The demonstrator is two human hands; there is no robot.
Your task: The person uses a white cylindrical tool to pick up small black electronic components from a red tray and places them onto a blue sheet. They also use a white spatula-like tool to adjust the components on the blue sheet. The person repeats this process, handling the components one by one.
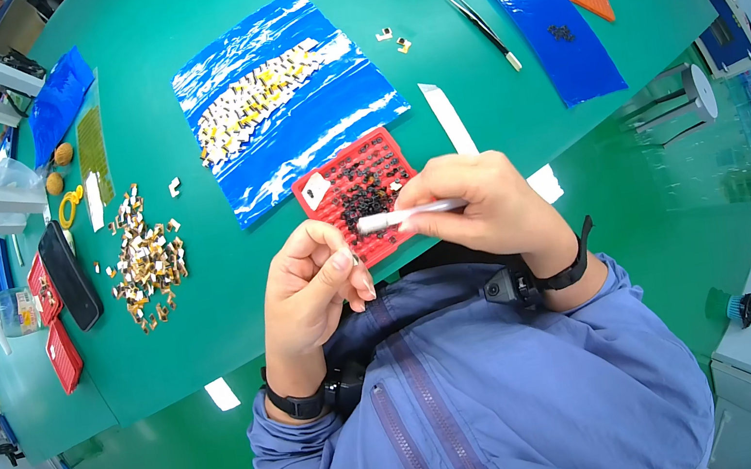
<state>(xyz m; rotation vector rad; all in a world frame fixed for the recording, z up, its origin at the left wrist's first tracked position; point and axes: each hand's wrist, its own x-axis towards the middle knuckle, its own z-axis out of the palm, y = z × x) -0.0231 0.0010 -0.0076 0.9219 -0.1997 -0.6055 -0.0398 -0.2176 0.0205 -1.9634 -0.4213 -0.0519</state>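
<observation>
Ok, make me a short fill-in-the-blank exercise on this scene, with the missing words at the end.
1. The hand holding the slim pale tool is the person's ____ one.
2. The tray beneath that tool is coloured ____.
3. The sheet just right of the tweezers is coloured ____.
4. The loose pile of small pieces lies on the tray's ____ side, as the person sees it.

Missing words: right; red; blue; left.

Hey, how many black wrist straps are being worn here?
2: one wrist strap behind the left hand, another wrist strap behind the right hand. More could be hidden under the sleeves.
</observation>
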